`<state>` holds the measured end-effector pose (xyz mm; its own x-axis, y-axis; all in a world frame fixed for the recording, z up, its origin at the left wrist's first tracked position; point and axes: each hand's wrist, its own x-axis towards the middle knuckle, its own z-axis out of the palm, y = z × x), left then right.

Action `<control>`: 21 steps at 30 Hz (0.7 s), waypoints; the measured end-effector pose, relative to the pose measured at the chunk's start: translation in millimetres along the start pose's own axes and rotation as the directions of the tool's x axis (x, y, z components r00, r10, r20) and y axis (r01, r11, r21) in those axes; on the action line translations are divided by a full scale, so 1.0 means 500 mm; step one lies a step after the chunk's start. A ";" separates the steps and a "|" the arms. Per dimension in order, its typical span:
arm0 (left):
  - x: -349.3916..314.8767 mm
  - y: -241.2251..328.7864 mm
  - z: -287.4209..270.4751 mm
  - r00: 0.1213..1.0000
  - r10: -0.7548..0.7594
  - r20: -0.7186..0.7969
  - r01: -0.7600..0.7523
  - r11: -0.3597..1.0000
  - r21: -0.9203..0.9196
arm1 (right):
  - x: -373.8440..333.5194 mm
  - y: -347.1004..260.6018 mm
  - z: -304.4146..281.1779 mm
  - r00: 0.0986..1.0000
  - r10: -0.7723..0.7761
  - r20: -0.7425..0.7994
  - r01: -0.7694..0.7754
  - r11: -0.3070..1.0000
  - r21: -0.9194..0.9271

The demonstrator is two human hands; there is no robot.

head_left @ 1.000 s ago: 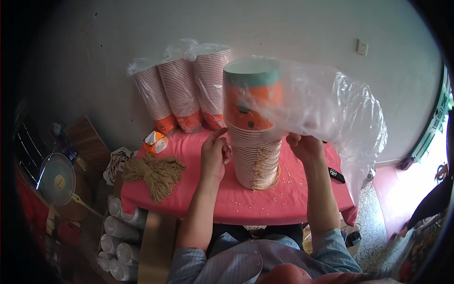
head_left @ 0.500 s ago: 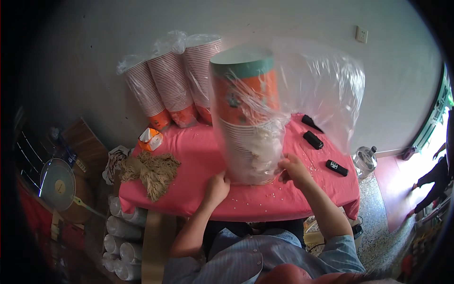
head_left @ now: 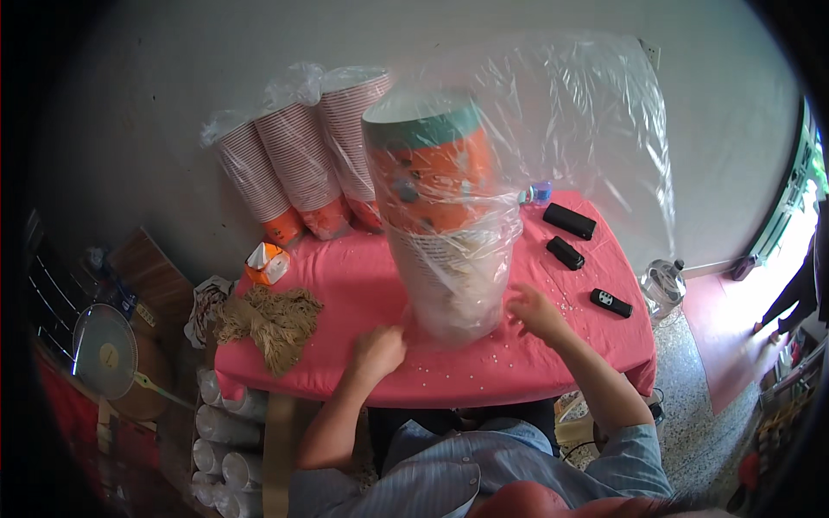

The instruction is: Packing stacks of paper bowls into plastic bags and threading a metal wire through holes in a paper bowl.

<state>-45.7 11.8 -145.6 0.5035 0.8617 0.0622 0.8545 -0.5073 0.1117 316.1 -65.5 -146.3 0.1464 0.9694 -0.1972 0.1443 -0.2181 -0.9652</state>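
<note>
In the middle of the pink-covered table [head_left: 337,259] stands a tall stack of large paper cups [head_left: 432,173], orange with a green rim band at the top. A clear plastic bag [head_left: 596,112] wraps the stack, and its loose end billows out to the upper right. My left hand [head_left: 378,354] is closed beside the stack's lower left, with a bit of the bag's film at its fingertips. To the lower right of the stack, my right hand [head_left: 540,315] has its fingers apart and holds nothing.
Three bagged cup stacks [head_left: 306,164] lean on the wall. An orange tissue pack [head_left: 267,262] and a beige stringy bundle [head_left: 272,321] lie left; black devices [head_left: 570,221] and a bottle [head_left: 540,192] are right. Rolled clear bags [head_left: 226,423] sit below left.
The bag's loose end has swung higher and spread out. The stack has shifted slightly left. My left hand has moved a little down and left; the right hand's fingers have come away from the bag.
</note>
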 end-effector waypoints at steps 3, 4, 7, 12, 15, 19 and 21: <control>0.038 -0.028 -0.121 0.909 0.015 -0.417 -0.068 0.992 -0.111 | 0.026 -0.054 -0.041 0.821 -0.516 -0.246 0.487 0.857 -0.169; 0.058 -0.028 -0.179 0.782 0.037 -0.622 -0.197 0.961 -0.192 | 0.025 -0.109 -0.032 0.751 -0.602 -0.272 0.608 0.791 -0.070; 0.163 0.017 -0.299 0.696 -0.080 -0.714 -0.664 0.306 -0.682 | 0.025 -0.264 -0.041 0.667 -0.718 -0.199 0.737 0.675 0.032; 0.318 0.115 -0.265 0.757 -0.131 -0.641 -0.651 -0.061 -0.756 | 0.087 -0.364 -0.023 0.679 -0.685 -0.262 0.665 0.726 -0.174; 0.356 -0.022 -0.101 0.746 -0.095 -0.659 -0.656 0.070 -0.752 | 0.049 -0.422 0.105 0.531 -0.817 -0.223 0.829 0.556 -0.062; 0.307 0.049 -0.008 0.795 -0.060 -0.604 -0.545 0.369 -0.753 | 0.042 -0.344 0.077 0.394 -0.880 -0.266 0.871 0.450 -0.198; 0.282 0.051 0.037 0.787 -0.078 -0.612 -0.488 0.528 -0.695 | 0.036 -0.298 0.084 0.457 -0.856 -0.239 0.834 0.507 -0.219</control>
<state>49.2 120.2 -152.5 0.2513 0.7196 0.6473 0.1170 -0.6864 0.7177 256.3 -10.8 -12.9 0.1777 0.6031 0.7776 0.4097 0.6731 -0.6157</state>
